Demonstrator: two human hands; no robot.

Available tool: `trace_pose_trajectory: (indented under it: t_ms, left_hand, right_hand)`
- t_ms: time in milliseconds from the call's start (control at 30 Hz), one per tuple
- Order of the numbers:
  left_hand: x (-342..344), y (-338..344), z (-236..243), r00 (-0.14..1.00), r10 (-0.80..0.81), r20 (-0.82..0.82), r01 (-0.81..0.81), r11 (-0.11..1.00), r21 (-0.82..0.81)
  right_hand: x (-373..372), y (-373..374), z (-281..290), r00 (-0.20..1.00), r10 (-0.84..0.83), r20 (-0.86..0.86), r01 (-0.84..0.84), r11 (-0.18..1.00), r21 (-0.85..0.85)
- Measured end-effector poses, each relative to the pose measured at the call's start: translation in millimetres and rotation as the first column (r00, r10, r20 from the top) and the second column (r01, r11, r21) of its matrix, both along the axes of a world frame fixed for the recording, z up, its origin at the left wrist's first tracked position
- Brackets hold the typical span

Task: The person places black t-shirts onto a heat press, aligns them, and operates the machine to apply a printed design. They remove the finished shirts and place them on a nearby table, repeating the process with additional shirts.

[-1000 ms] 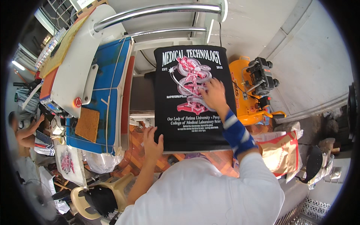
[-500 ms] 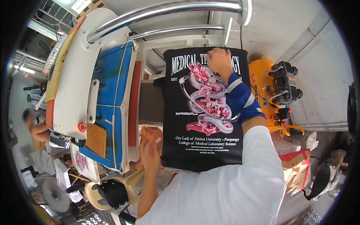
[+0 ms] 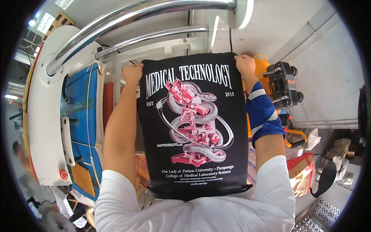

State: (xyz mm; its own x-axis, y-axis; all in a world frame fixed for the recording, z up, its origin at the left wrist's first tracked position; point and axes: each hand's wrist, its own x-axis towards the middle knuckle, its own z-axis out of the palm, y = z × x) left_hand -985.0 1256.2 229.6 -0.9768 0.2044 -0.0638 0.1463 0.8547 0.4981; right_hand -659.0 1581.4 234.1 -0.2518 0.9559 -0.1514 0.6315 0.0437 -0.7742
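Observation:
A black fabric garment (image 3: 195,154) lies stretched over a platen in front of me, printed with white lettering and a pink-and-white microscope wrapped in a snake. My left hand (image 3: 132,72) is closed on its far left corner, and my right hand (image 3: 245,65) grips the far right corner. A blue sleeve band with pale stripes (image 3: 262,112) is around my right forearm. The underside of the garment and what it rests on are mostly hidden.
To the left stands a white heat press (image 3: 46,123) with a blue pad (image 3: 81,108) and chrome bars (image 3: 162,11) overhead. An orange compressor (image 3: 282,85) and a paper bag (image 3: 299,170) are at right. A blurred person (image 3: 23,158) is at the far left edge.
My left hand has moved forward from near the lower left to the far left corner. My right hand has gone from the print to the far right corner. Both have closed on the fabric.

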Motion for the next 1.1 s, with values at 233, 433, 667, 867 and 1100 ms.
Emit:
trace_pose_trajectory:
  t_ms: [233,433,667,867,1100]
  left_hand:
    - [39.8,5.7,17.0,0.864,-0.246,-0.44,0.272,0.962,-0.005]
    - [127.8,36.7,27.9,0.525,-0.744,-0.414,0.747,0.635,-0.196]
    - [186.3,-63.8,38.1,0.659,-0.659,-0.363,0.634,0.746,-0.204]
    - [366.8,-257.7,37.8,0.654,-0.733,-0.187,0.715,0.68,-0.161]
    - [454.1,-390.2,19.8,0.564,-0.812,-0.149,0.82,0.572,-0.014]
  right_hand:
    - [-13.3,-32.6,19.1,0.943,-0.052,0.328,-0.139,0.834,0.533]
    - [-53.5,-149.3,24.0,0.719,0.485,0.498,-0.687,0.386,0.616]
    - [-58.2,-153.5,41.0,0.682,0.461,0.567,-0.693,0.656,0.299]
    - [37.3,-115.7,30.5,0.745,0.156,0.649,-0.343,0.924,0.17]
    - [207.1,-284.4,7.1,0.896,0.241,0.372,-0.443,0.514,0.735]
